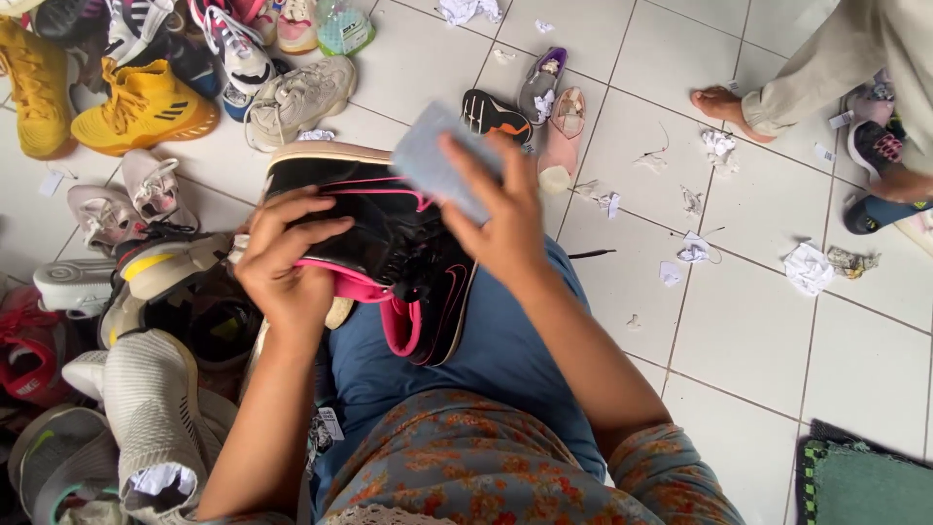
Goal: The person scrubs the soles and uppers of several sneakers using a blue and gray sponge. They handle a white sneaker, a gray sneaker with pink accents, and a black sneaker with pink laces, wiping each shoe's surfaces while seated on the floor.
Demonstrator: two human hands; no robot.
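Note:
A black sneaker with pink trim and a pale sole [379,233] lies across my lap, sole edge away from me. My left hand [287,262] grips its near side around the pink collar. My right hand [501,219] presses a pale blue-grey cloth [442,160] against the shoe's upper, fingers curled over the cloth. My legs in blue trousers [505,340] are under the shoe.
Many shoes are piled at the left: yellow high-tops [141,107], beige sneakers [296,97], grey knit ones [146,389]. Small shoes [496,115] and crumpled paper scraps [807,267] lie on the white tile floor. Another person's bare foot [724,105] stands at upper right. A green mat [865,481] is lower right.

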